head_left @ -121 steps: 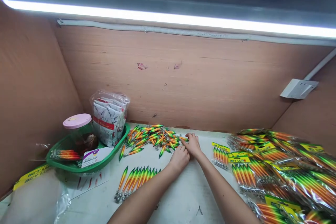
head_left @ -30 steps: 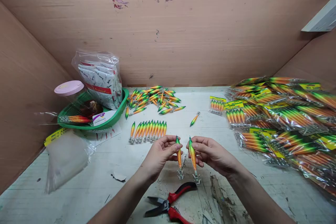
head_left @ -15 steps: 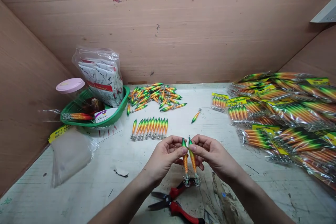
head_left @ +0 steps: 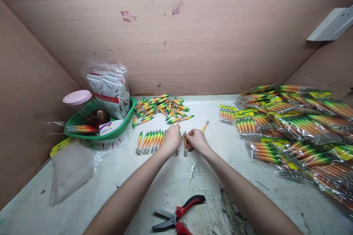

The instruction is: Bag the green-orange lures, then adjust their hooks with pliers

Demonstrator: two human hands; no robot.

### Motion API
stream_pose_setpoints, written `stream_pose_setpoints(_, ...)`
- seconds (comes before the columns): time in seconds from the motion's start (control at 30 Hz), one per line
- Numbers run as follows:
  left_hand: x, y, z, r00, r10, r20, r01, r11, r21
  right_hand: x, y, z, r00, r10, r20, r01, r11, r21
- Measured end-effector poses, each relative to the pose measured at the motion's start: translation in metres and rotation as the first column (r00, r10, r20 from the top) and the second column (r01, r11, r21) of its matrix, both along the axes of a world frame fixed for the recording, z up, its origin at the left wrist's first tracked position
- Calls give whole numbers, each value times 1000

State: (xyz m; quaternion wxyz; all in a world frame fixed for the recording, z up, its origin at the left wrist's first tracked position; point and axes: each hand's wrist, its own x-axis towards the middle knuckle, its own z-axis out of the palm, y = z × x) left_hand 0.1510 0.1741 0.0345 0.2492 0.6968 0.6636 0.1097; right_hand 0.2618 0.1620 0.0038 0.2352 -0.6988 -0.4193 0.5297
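Note:
My left hand point(head_left: 171, 138) is closed on a lure at the right end of a neat row of orange-green fishing lures point(head_left: 150, 140) on the white bench; only the lure's hook end shows below the fingers. My right hand point(head_left: 194, 140) pinches a second lure point(head_left: 185, 143) just beside it, pressed down onto the bench. Both hands are close together, knuckles up. A loose pile of the same lures point(head_left: 162, 107) lies behind the row, and a single lure point(head_left: 204, 126) rests alone to the right.
Red-handled pliers point(head_left: 179, 214) lie near the front edge. A green basket point(head_left: 125, 117) at the left holds a pink-lidded jar point(head_left: 77, 98) and a bag of sachets point(head_left: 109, 87). Empty clear bags point(head_left: 70, 167) sit front left. Packed lure bags point(head_left: 292, 125) are heaped at right.
Both hands went from holding two lures upright near me to reaching forward and lowering them at the right end of the row. The view tilted slightly.

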Motion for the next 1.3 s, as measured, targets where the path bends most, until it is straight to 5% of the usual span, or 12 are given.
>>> stream_pose_setpoints(0.17,-8,-4,-3,995,-23,-93,27,999,43,-8,-3,1,998,51,-27,-51,999,12)
stream_pose_setpoints(0.33,-4,-5,3,987,-150,-52,157,977,145,32,-30,24,982,178,-55,-175,982,70)
stream_pose_setpoints(0.5,45,10,0,952,-304,22,298,944,140,69,-75,41,926,372,65,-372,928,-14)
stream_pose_setpoints(0.67,98,22,-8,965,-245,96,239,968,74,69,-106,55,770,602,211,-590,798,-125)
stream_pose_setpoints(0.77,93,14,-7,966,-163,200,154,986,60,82,-97,64,720,526,453,-565,823,-57)
stream_pose_setpoints(0.9,45,-14,-4,908,-54,415,26,997,74,98,-44,65,628,320,709,-531,843,90)
stream_pose_setpoints(1.1,-26,-64,-3,689,153,709,-159,986,-57,55,53,36,509,270,817,-691,694,202)
stream_pose_setpoints(1.2,-42,-81,3,361,341,868,-265,930,-255,41,72,25,487,296,822,-736,646,204)
stream_pose_setpoints(1.3,-47,-91,14,66,462,884,-228,870,-437,47,70,19,513,345,786,-754,618,221)
